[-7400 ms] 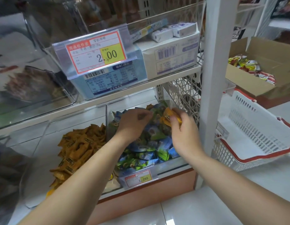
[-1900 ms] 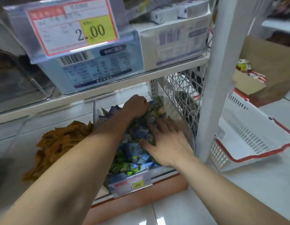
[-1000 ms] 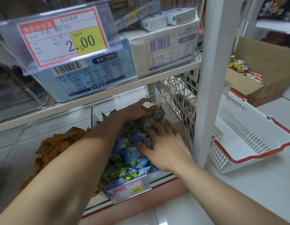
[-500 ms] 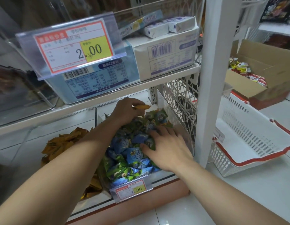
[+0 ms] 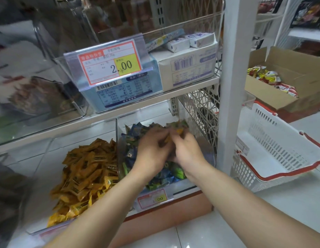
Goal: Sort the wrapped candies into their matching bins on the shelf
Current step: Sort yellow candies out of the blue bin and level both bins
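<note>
Two hands, one stray orange candy [image 5: 179, 131] over the blue-green bin [image 5: 189, 183].
Left hand [image 5: 152, 151] and right hand [image 5: 188, 153] meet, fingers curled and blurred; which one pinches the candy I cannot tell. Light, crinkly, probably slippery: best pinched by a crimped end, likely bound for the orange bin [image 5: 44, 167] beside.

A candy bin [image 5: 204, 145] sits at centre, with a second bin [image 5: 53, 158] at nine o'clock, a basket [image 5: 281, 151] at three and a carton [image 5: 289, 104] behind the basket at two.

Two hands are meeting at centre: left hand [image 5: 152, 151], right hand [image 5: 188, 152]. Two clear bins [image 5: 48, 169] [image 5: 200, 140] are sitting below, two price tags [image 5: 109, 64] [image 5: 153, 198] are hanging, one basket [image 5: 281, 140] and one cardboard box [image 5: 295, 68] are lying at right.
</note>
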### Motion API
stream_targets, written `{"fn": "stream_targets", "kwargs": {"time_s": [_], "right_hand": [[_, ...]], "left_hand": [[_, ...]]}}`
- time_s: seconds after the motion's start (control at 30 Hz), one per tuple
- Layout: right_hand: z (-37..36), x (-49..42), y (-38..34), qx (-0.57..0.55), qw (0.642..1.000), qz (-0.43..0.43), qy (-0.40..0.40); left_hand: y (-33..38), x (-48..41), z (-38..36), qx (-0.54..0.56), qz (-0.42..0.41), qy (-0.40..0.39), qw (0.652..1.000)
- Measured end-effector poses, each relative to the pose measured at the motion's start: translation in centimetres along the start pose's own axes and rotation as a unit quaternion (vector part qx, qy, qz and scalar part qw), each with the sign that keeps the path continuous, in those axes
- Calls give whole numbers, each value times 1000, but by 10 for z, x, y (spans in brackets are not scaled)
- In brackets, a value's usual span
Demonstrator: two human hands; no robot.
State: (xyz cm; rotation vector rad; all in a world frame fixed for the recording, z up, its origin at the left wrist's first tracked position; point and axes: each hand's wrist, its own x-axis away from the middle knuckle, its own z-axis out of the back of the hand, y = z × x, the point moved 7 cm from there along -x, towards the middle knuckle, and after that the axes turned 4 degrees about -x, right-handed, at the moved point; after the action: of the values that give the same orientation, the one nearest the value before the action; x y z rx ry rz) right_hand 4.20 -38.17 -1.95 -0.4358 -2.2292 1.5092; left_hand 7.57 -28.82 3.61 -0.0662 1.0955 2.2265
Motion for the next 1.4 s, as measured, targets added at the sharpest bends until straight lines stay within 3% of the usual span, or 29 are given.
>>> {"fn": "stream_targets", "kwargs": {"time_s": [0.1, 0.2, 0.33, 0.43, 0.5, 0.6, 0.77, 1.03, 1.1, 1.2, 1.27, 1.33, 1.4], "right_hand": [[14, -2, 0, -35, 999, -20, 6], [31, -3, -19, 128, 988, 87, 23], [25, 3, -25, 420, 884, 206, -10], [19, 3, -14, 528, 821, 215, -29], [18, 2, -11, 558, 801, 214, -26], [20, 0, -9, 571, 793, 211, -12], [23, -3, -6, 584, 784, 209, 1], [22, -2, -3, 560, 807, 187, -35], [22, -2, -4, 555, 810, 184, -35], [23, -3, -3, 553, 813, 180, -34], [23, -3, -3, 547, 817, 178, -31], [24, -4, -2, 540, 822, 176, -29], [25, -5, -1, 535, 826, 174, -28]], "left_hand": [[-1, -2, -6, -55, -25, -78, 995], [-11, -24, -1, -14, 21, -121, 992], [-26, -77, -7, -116, 36, -76, 990], [-32, -109, -48, -163, 1, -146, 976], [-45, -119, -77, -200, 15, -233, 952], [-63, -120, -91, -267, -4, -303, 915], [-80, -125, -50, -307, -24, -266, 913], [-98, -129, -18, -438, 49, -352, 826], [-97, -139, -32, -457, 85, -327, 823], [-78, -149, -51, -532, 11, -228, 815], [-70, -152, -64, -515, -46, -187, 835], [-71, -153, -80, -419, -78, -215, 879], [-80, -151, -91, -329, -43, -265, 906]]}}
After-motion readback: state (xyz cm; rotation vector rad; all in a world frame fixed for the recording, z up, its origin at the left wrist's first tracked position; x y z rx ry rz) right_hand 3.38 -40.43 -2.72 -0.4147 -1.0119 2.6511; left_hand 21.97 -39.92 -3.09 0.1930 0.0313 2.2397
